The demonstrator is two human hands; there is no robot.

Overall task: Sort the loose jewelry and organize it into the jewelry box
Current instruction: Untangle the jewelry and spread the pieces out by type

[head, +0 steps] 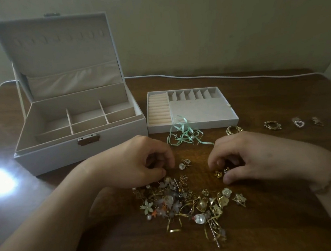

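Both hands hover with curled fingers over the counter (259,100): the left hand (138,164) at the top edge of the jewelry pile (188,202), the right hand (242,156) pinching at two small gold earrings (221,172). Whether the left holds anything, I cannot tell. Behind stand the open white jewelry box (73,122) and its removed tray (191,109).

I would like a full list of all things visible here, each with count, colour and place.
jewelry box: one, white, lid open, left on table
tray: one, white, right of the box
ribbon: one, mint green, at tray's front edge
jewelry pile: many, gold and pearl, near centre
sorted pieces: four, gold and silver, row at right
cable: one, white, along the wall
table: one, brown
left hand: fingers curled, above pile
right hand: fingers curled over small gold pieces
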